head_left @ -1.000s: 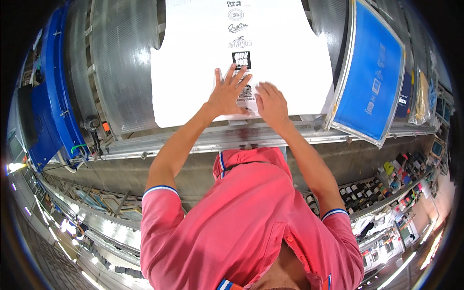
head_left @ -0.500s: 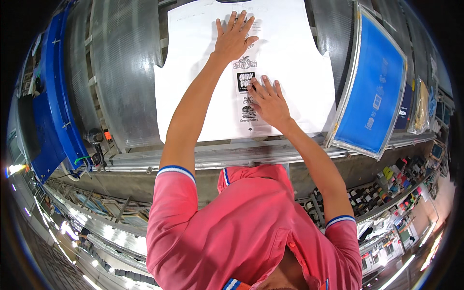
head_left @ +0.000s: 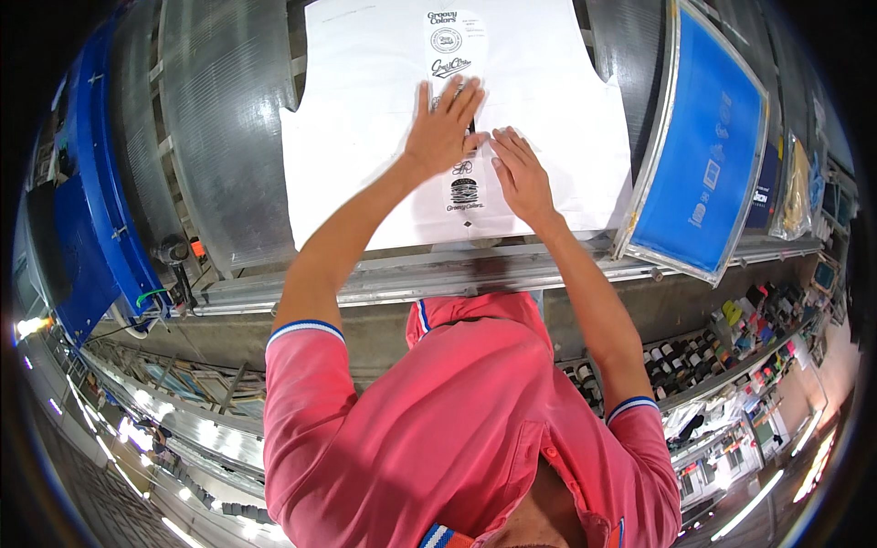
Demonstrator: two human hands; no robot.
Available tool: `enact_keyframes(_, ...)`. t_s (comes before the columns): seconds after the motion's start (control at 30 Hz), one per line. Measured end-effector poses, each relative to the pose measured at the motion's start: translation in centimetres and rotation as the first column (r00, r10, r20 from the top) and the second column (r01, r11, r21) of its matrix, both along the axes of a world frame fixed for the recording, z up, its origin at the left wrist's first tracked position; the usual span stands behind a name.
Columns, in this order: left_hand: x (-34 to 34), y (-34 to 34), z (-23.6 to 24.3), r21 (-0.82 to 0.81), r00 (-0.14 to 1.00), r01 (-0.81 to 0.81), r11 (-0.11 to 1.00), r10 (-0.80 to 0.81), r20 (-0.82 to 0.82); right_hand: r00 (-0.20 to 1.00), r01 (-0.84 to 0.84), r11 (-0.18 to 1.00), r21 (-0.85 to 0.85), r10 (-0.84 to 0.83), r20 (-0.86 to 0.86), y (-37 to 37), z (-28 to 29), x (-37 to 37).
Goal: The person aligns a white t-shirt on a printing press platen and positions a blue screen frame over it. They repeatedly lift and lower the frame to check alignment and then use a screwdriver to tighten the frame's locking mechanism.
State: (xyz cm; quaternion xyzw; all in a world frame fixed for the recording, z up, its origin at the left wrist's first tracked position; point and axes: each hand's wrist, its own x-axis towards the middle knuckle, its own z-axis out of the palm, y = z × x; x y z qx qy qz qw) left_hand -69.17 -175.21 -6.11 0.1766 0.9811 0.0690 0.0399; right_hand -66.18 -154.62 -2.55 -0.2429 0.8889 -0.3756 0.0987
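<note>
With my left hand spread and right hand fingers close together, neither gripping anything, I judge uneven pressure could crease the white shirt-shaped sheet beneath them on the grey table or skew its printed strip

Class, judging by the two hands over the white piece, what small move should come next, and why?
Probably slide the left hand down the strip of black designs toward the burger drawing: it is spread over the strip's middle, the right hand is close by, and the burger drawing is uncovered.
</note>
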Motion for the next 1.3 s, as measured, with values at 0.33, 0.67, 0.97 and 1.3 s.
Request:
enact_keyframes(0.33,12.3,3.0,2.2,0.056,0.986,0.014,0.998,-0.023,0.163,0.988,-0.127,0.931,0.341,0.149,-0.041,2.1,0.3,9.7)
enact_keyframes(0.67,20.5,5.5,3.6,0.116,0.959,-0.083,0.990,0.047,0.278,0.968,-0.224,0.879,0.421,0.249,-0.004,3.6,2.6,14.3)
enact_keyframes(0.97,20.8,7.2,5.1,0.022,0.932,-0.112,0.993,0.097,0.348,0.934,-0.318,0.782,0.537,0.355,0.036,4.6,2.0,12.4)
enact_keyframes(1.3,23.4,11.1,6.2,-0.028,0.829,-0.382,0.924,0.356,0.432,0.716,0.690,0.717,0.097,-0.658,-0.233,39.3,6.8,-3.3)
